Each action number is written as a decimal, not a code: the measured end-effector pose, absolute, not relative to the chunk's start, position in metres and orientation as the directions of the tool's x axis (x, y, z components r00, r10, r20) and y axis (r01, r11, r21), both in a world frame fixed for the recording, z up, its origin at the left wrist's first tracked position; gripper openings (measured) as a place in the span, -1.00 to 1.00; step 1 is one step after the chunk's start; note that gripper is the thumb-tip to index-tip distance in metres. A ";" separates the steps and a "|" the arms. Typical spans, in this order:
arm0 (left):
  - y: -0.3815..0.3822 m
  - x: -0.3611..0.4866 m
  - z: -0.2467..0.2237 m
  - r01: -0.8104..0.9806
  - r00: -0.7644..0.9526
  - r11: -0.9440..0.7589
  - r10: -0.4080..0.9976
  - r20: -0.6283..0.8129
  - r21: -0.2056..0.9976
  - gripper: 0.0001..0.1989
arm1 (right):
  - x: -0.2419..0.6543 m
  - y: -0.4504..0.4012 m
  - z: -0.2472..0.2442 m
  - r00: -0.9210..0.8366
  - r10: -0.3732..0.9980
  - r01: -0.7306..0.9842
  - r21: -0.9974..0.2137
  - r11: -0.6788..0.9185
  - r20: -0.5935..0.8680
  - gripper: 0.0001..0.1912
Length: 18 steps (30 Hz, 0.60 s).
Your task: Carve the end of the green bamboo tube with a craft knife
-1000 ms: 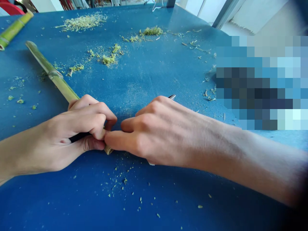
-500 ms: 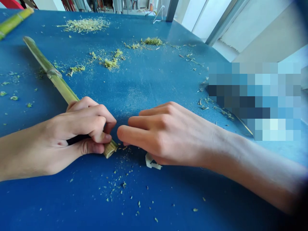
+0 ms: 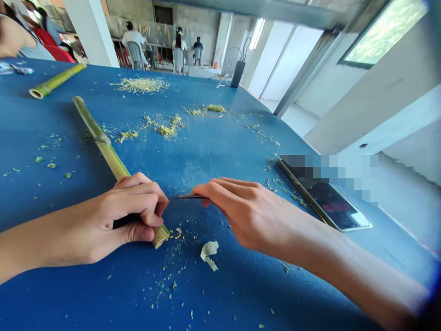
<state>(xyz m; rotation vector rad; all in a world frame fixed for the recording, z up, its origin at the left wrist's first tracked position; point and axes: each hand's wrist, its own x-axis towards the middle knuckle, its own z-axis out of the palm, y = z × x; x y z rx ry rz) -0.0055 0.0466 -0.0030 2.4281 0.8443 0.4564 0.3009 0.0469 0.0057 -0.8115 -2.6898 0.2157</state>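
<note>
A long split bamboo piece (image 3: 112,158) lies slantwise on the blue table, its near end pointing toward me. My left hand (image 3: 138,211) grips it close to that near end, thumb on the near side and fingers curled over the top. To the right, my right hand (image 3: 237,207) pinches a thin dark pointed tool (image 3: 189,196), its tip aimed left at my left fingers with a small gap between. What the tool is I cannot make out. A torn whitish scrap (image 3: 209,254) and pale crumbs lie below, between the hands.
A phone (image 3: 330,202) lies at the right edge of the blue table (image 3: 138,299). Shavings (image 3: 143,84) are heaped toward the back, with greener clumps nearer. Another bamboo tube (image 3: 58,81) lies back left. People sit in the background, and part of a person shows at the upper left.
The view has tilted up, showing more of the room and the phone. My right hand has lifted off the table beside the scrap, and the dark tool now shows in it.
</note>
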 end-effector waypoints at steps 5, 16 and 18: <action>0.047 -0.009 0.000 0.531 0.719 -0.602 0.693 0.059 0.597 -0.74 | 0.303 0.058 0.003 -0.670 0.703 0.600 -0.383 0.702 0.237 -0.48; 0.046 -0.006 0.008 0.545 0.696 -0.497 0.717 -0.035 0.675 -0.73 | 0.299 0.055 0.006 -0.652 0.720 0.542 -0.518 0.661 0.237 -0.72; 0.045 -0.007 0.009 0.554 0.693 -0.494 0.720 -0.042 0.670 -0.71 | 0.298 0.052 0.006 -0.661 0.712 0.543 -0.503 0.672 0.237 -0.71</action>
